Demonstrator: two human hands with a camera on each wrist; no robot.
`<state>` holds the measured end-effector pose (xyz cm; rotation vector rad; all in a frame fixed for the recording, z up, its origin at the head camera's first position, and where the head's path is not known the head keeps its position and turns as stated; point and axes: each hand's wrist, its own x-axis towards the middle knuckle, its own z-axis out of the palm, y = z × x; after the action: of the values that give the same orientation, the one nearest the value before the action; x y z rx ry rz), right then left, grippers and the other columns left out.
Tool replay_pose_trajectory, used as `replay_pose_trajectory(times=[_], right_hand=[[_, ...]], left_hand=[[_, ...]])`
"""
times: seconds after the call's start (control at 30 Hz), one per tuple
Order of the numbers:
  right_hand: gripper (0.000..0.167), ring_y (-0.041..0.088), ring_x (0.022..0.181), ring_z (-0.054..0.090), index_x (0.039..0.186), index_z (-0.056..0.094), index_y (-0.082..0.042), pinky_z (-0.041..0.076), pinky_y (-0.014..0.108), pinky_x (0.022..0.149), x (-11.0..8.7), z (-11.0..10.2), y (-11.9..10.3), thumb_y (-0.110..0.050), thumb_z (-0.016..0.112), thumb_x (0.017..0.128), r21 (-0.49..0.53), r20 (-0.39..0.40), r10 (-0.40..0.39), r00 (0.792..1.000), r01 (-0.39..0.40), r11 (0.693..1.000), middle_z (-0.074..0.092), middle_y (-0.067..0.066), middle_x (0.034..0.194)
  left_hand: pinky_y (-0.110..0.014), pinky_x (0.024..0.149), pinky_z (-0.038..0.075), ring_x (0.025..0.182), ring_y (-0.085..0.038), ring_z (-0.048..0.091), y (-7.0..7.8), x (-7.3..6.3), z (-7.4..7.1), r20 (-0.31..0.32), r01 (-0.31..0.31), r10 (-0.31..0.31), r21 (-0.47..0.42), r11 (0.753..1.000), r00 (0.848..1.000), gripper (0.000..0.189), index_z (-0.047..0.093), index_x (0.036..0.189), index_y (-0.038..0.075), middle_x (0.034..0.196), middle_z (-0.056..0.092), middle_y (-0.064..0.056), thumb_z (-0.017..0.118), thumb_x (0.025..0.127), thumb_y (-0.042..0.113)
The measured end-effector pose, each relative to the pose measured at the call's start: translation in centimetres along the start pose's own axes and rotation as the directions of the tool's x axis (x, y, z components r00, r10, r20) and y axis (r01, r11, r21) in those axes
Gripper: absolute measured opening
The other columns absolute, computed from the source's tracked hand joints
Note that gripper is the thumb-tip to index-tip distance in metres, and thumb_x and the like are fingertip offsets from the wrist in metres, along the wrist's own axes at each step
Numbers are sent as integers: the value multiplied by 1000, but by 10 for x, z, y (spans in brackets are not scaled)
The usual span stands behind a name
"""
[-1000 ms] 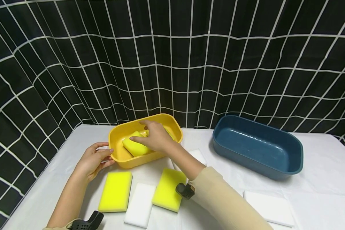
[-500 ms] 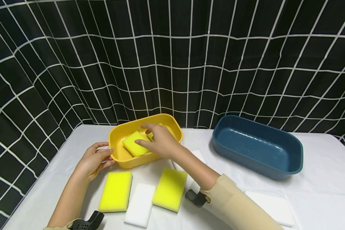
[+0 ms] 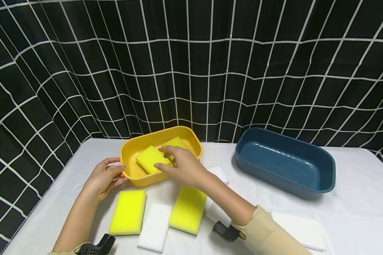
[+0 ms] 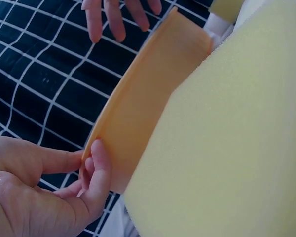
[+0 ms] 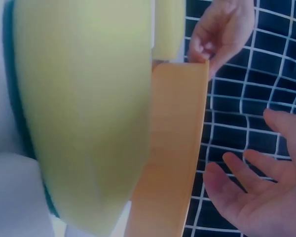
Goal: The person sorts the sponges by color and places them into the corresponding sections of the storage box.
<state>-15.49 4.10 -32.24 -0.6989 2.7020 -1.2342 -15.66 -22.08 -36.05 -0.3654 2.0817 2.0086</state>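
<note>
My left hand [image 3: 102, 179] pinches the left end rim of a yellow-orange plastic tub [image 3: 143, 181] between thumb and fingers, also plain in the left wrist view. Two yellow sponges lie inside: one sponge [image 3: 150, 159] tilted in the middle, another sponge [image 3: 178, 142] further right, partly hidden. Over the tub's front rim hovers my right hand [image 3: 186, 165], its fingers spread and loosely bent around nothing. The right wrist view shows the right hand [image 5: 266, 182] apart from the tub wall [image 5: 175, 133].
In front of the tub lie a yellow sponge [image 3: 127, 212], a white foam block [image 3: 154, 226] and another yellow sponge [image 3: 188, 210]. A further white block [image 3: 220, 173] is partly behind the right forearm. A dark blue tub [image 3: 274, 182] stands right, with a white block [image 3: 298, 230] before it.
My right hand has let go of the yellow sponge, which now rests in the tub, and has drawn back right and toward me. The left hand has kept its grip.
</note>
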Motion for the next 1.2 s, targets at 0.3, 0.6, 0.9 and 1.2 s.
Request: replay_pose_trajectory(times=[0.3, 0.6, 0.9, 1.2], right_hand=[[54, 36, 116, 68, 149, 58, -3, 58, 46, 102, -16, -5, 5, -27, 71, 102, 21, 1, -14, 1000, 14, 1000, 68, 19, 133], [52, 32, 111, 69, 147, 59, -6, 60, 44, 96, -31, -11, 17, -30, 71, 102, 26, 5, 9, 1000, -9, 1000, 70, 16, 131], [51, 31, 110, 67, 146, 62, -9, 59, 39, 88, -44, -15, 25, -30, 72, 101, 7, 16, 21, 1000, -21, 1000, 70, 11, 131], [52, 31, 112, 67, 146, 61, -8, 60, 43, 91, -54, -13, 31, -30, 72, 101, 0, 22, 58, 998, -58, 998, 69, 13, 132]], left_hand=[[-21, 70, 63, 74, -9, 65, 0, -1, 0, 1, -2, 2, -2, 1000, 1000, 58, 25, 157, -7, 105, 57, -10, 55, 107, 1], [-21, 69, 63, 74, -9, 65, -1, 0, 0, 3, -5, 5, -9, 1000, 1000, 60, 24, 158, -7, 104, 57, -10, 56, 107, 1], [-21, 71, 63, 75, -10, 65, 0, -1, 0, 0, -2, 2, -6, 1000, 1000, 60, 24, 158, -7, 107, 57, -12, 56, 107, 1], [-21, 71, 64, 75, -10, 64, -1, -1, 0, -4, 3, -3, -10, 1000, 1000, 60, 24, 158, -6, 107, 55, -11, 55, 107, 1]])
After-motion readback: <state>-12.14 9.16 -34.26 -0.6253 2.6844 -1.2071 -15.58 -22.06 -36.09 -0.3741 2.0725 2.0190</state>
